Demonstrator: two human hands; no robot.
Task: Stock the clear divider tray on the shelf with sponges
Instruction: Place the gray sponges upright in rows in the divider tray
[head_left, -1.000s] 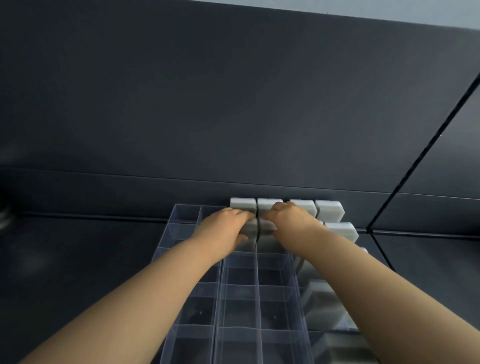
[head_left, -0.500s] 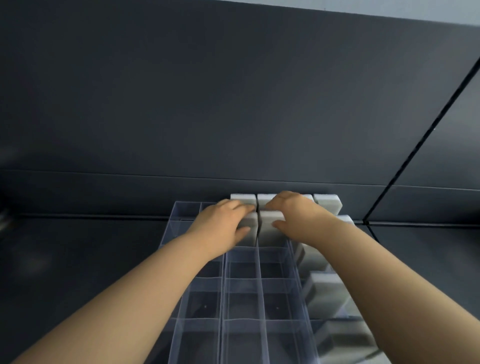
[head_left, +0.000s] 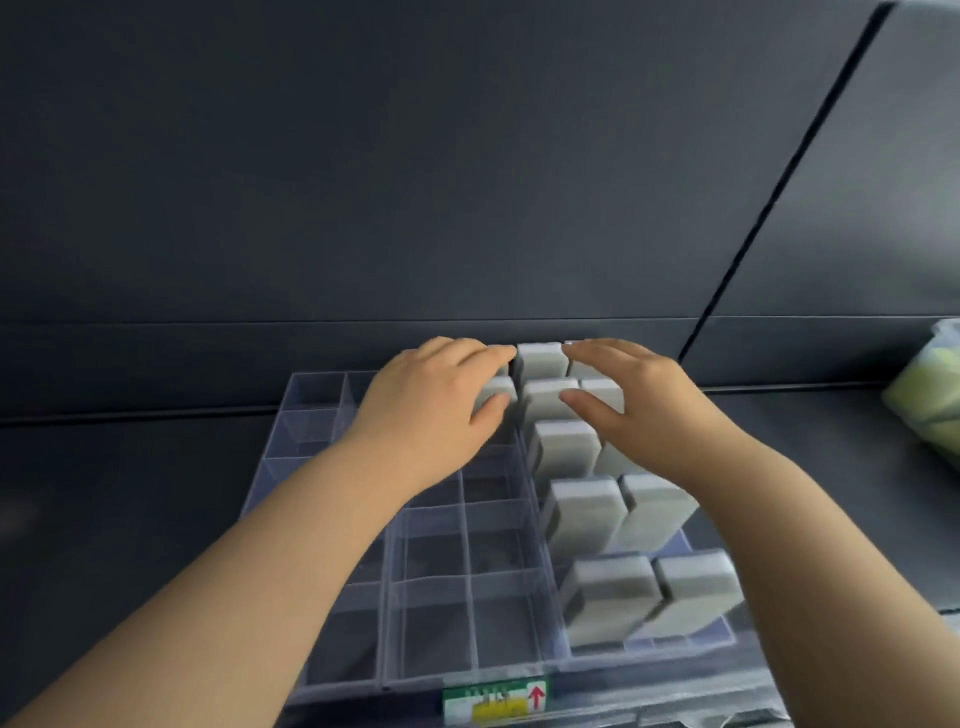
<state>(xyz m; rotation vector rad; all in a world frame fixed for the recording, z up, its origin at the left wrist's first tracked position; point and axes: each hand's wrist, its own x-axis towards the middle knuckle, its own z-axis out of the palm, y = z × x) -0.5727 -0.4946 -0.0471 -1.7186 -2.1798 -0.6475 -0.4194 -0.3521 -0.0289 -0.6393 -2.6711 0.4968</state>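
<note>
The clear divider tray (head_left: 434, 670) lies on the dark shelf. Grey sponges stand upright in its right-hand columns, such as one (head_left: 584, 519) near the middle and one (head_left: 608, 597) at the front. Its left and middle cells are bare. My left hand (head_left: 431, 410) reaches to the back rows, fingers over the top and thumb against the front of a grey sponge (head_left: 496, 397). My right hand (head_left: 639, 410) hovers just above the back sponges (head_left: 540, 358) with fingers apart, holding nothing.
A green, yellow and white label with a red arrow (head_left: 493, 701) sits on the shelf's front edge. A clear bag of pale green sponges (head_left: 930, 400) lies at the far right. The dark back wall (head_left: 467, 182) rises right behind the tray.
My right hand has let go of its sponge and lifted with fingers spread. My left hand stays on its sponge. The view has shifted and now shows more of the tray's front.
</note>
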